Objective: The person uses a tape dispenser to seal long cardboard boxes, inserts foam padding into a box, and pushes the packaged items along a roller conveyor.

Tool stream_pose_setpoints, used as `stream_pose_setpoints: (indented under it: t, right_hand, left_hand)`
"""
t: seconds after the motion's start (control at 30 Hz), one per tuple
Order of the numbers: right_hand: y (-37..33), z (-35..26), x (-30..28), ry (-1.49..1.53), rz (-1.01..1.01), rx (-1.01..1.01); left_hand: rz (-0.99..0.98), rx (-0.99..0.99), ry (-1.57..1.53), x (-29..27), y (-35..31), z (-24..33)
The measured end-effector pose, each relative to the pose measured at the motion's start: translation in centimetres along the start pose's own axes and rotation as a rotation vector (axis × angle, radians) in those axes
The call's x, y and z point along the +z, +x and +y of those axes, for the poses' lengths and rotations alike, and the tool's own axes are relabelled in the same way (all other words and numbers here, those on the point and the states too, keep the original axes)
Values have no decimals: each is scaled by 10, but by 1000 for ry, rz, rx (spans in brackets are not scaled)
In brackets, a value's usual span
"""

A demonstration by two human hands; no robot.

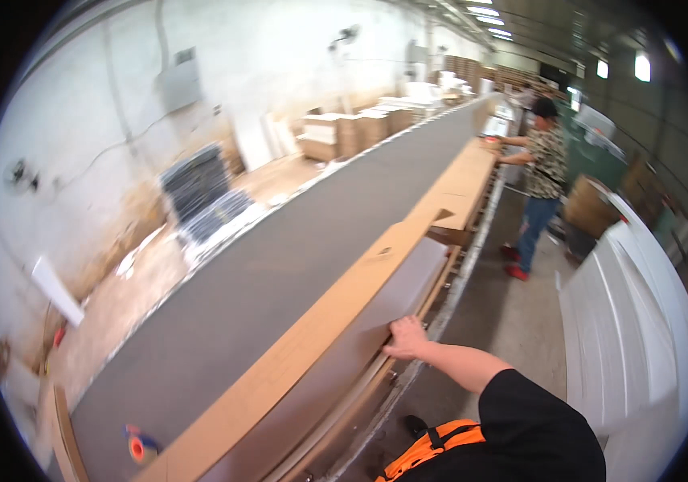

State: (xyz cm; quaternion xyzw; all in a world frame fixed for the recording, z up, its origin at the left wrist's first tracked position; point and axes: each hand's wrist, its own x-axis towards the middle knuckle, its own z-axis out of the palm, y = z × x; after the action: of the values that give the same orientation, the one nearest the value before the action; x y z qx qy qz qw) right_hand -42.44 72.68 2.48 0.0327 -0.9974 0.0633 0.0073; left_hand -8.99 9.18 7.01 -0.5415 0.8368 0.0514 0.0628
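Note:
My right hand [407, 337] reaches in from the lower right, its fingers curled over the near side edge of a long cardboard box [450, 277]. The box is open along its length, with a long flap [320, 337] standing on the far side. Inside lies a pale, flat, glossy panel [412, 281]. My left hand is out of the picture. At the lower left, a tape dispenser [141, 447] in orange and blue sits on the grey conveyor belt [280, 241].
Ahead, a person [545, 153] in a patterned shirt works at another long carton [464, 181]. White sheets [629, 321] stand stacked at the right. Beyond the belt are wrapped dark panels [199, 189] and stacked boxes [352, 132] along the wall.

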Motion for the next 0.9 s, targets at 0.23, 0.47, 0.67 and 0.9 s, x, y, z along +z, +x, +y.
stream_pose_setpoints:
  t: [0.23, 0.47, 0.67, 0.9]
  right_hand:
    - [-24, 9, -22, -55, -145, -57]
    - [-1, -4, 25, -11, -172, -341]
    - [-14, 19, 29, 129, 40, -427]
    - [-43, -21, 24, 163, 112, -522]
  left_hand:
    - [72, 46, -58, 5, 20, 21]
    - [254, -36, 50, 23, 36, -34]
    - [200, 41, 123, 21, 38, 4]
    - [901, -32, -741, 57, 8, -23]
